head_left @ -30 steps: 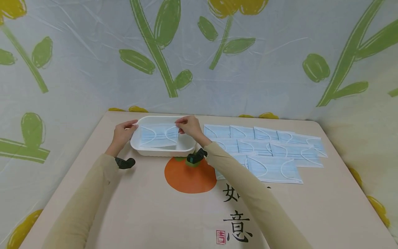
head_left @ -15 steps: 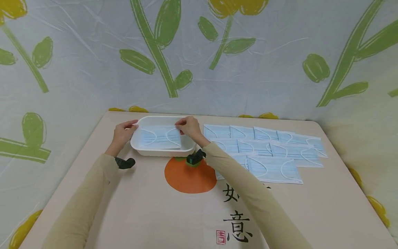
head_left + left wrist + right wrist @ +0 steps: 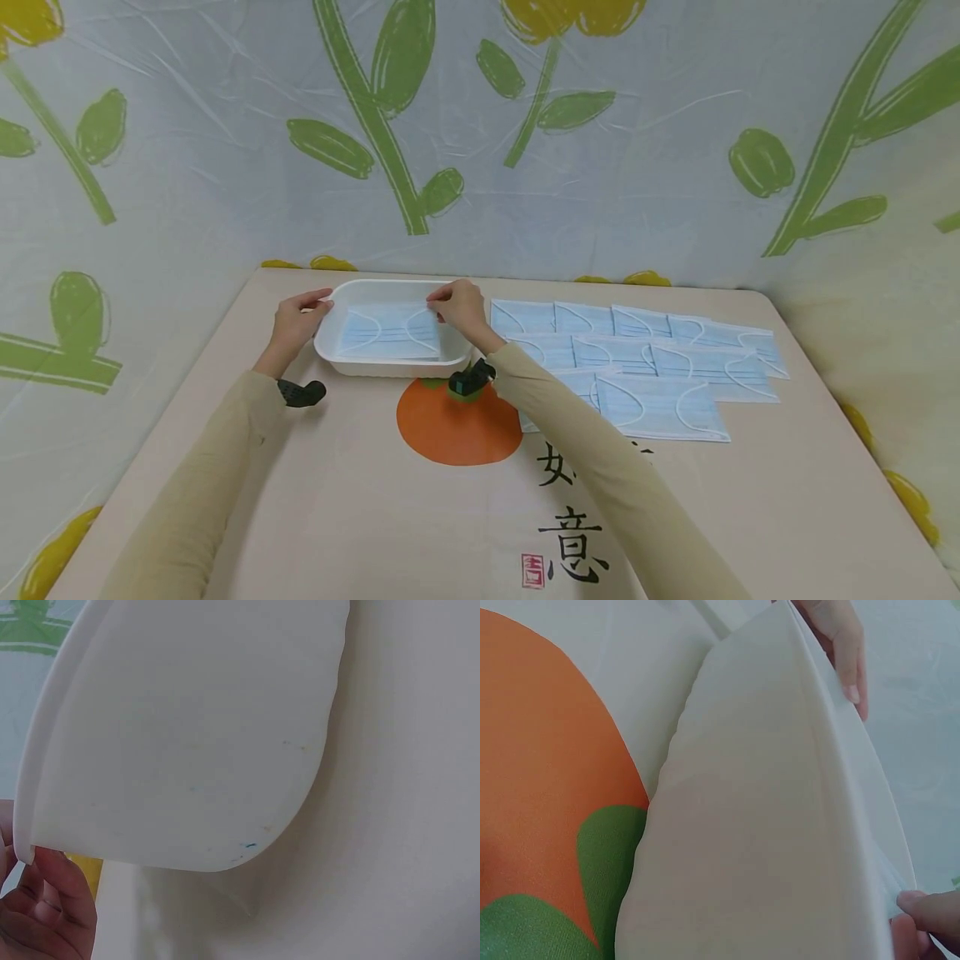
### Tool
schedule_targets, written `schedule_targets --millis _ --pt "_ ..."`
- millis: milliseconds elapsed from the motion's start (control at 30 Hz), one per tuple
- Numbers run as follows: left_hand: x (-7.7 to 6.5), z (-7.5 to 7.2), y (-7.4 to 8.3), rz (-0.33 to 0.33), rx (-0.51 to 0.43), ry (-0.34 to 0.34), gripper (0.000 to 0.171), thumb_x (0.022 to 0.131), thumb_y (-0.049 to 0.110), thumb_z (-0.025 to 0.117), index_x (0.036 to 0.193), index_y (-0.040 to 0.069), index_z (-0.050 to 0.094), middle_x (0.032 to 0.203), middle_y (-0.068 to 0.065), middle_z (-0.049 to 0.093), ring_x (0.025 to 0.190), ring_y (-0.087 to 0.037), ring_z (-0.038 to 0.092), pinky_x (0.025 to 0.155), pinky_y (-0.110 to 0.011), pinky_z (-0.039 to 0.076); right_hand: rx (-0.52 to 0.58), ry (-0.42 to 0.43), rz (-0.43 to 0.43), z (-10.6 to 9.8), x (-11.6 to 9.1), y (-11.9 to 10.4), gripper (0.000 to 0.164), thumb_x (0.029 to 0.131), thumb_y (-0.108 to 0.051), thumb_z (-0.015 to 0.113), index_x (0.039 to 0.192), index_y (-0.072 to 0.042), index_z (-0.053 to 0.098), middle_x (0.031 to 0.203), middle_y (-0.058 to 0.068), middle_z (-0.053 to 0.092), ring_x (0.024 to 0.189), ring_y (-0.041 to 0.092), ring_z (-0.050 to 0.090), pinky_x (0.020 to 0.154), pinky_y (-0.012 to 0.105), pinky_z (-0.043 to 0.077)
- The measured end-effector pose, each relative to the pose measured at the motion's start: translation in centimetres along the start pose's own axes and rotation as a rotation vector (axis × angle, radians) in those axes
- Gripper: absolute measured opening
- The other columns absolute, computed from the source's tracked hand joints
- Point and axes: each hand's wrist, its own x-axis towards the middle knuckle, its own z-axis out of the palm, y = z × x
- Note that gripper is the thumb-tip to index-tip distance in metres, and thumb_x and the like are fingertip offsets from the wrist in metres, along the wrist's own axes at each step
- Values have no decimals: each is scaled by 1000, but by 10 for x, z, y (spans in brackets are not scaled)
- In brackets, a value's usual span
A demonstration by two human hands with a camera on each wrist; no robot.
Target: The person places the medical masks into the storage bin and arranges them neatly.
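A white plastic tray [image 3: 397, 369] stands at the back left of the table. My left hand [image 3: 292, 327] pinches its left rim between thumb and fingers; the left wrist view shows that hand [image 3: 52, 904] at the rim. Inside the tray is a pale blue disposable face mask [image 3: 390, 335] with white ear loops turned up. My right hand [image 3: 459, 308] pinches this mask near its far right corner. In the right wrist view the fingertips of that hand [image 3: 928, 919] show just past the tray's rim, and most of the mask is hidden behind the tray wall.
Several more face masks [image 3: 660, 408] lie overlapping in rows on the table to the right of the tray. An orange fruit print [image 3: 457, 437] and black characters [image 3: 573, 546] mark the tabletop [image 3: 360, 508]. A leaf-patterned curtain [image 3: 600, 200] rises behind the table.
The mask in my right hand has shifted slightly to the right and lower inside the tray. My left hand keeps its place on the rim, and the tray stays put.
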Motion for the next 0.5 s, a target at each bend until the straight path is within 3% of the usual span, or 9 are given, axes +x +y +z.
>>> schedule_targets --millis 300,500 --pt "0 1 0 3 -1 -1 43 100 29 50 139 11 51 127 -19 52 99 -23 47 63 -9 44 0 -32 57 -1 0 -2 13 89 -10 67 96 -3 75 91 12 74 66 16 66 62 22 55" --pt "-1 0 0 2 -7 -2 43 100 29 50 139 12 51 127 -19 52 98 -22 46 63 -10 44 -33 -41 46 -2 -1 -3 13 88 -7 68 97 -3 75 89 13 74 66 16 66 60 21 53"
